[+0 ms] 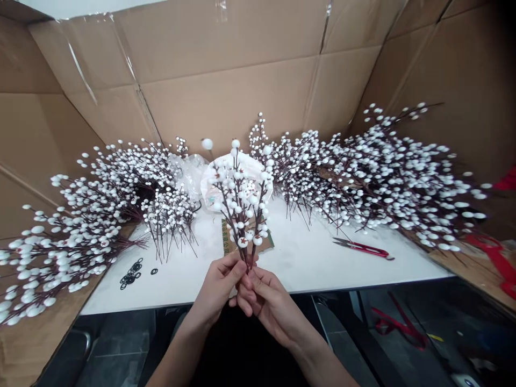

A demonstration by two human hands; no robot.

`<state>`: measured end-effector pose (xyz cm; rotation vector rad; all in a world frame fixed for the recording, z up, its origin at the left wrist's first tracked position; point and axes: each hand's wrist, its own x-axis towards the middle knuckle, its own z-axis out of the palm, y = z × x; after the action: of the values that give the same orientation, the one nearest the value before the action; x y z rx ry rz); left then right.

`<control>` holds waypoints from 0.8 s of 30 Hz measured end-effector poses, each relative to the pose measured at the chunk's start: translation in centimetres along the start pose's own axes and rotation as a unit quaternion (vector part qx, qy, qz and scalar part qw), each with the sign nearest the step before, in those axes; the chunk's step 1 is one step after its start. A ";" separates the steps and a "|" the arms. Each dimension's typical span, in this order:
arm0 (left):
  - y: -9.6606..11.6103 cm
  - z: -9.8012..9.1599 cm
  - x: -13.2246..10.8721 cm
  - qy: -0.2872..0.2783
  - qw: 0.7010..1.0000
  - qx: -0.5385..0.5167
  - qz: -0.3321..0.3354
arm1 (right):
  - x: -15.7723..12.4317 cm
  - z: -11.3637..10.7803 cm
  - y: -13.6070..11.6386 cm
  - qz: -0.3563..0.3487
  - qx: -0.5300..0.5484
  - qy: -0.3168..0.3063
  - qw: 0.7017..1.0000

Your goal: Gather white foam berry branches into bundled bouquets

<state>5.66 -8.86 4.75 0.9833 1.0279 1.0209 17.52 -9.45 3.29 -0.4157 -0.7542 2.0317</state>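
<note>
A small bunch of white berry stems [243, 215] stands upright over the front of the table, its dark stalks gathered at the bottom. My left hand [226, 277] pinches those stalks from the left, thumb on top. From the right, my right hand [266, 295] closes round the lower ends, its fingers touching the left ones. The stalk ends are hidden behind my fingers. Behind the bunch lie a piece of cardboard with green tape [226, 239] and a round white plastic-wrapped thing [207, 185], both partly covered.
Berry stems are heaped at left [116, 188] and right [363, 172]. Small black rings [129, 277] lie at the table's [177, 290] front left, red-handled thread snips [363, 247] at the right. Cardboard walls [242, 86] enclose the back and sides. Red ribbon [403, 325] hangs below, right.
</note>
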 end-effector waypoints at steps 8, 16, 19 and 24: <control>-0.5 -0.7 0.0 -0.007 1.000 -0.007 -0.024 | -0.7 -0.6 0.8 0.013 -0.054 -0.011 0.998; -1.8 -0.1 -0.4 -0.009 0.999 0.027 0.021 | -0.8 -1.8 1.3 -0.038 -0.220 0.006 0.975; -2.1 0.2 -0.5 0.012 0.996 0.066 0.054 | -0.8 -2.0 1.5 -0.053 -0.250 0.025 0.966; -2.3 1.1 -0.9 0.059 0.993 0.064 0.085 | -0.8 -2.1 2.0 -0.085 -0.290 0.085 0.950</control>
<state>7.01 -10.46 2.95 1.1408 1.1324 1.1757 17.80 -10.19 0.40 -0.8159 -1.2322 1.5632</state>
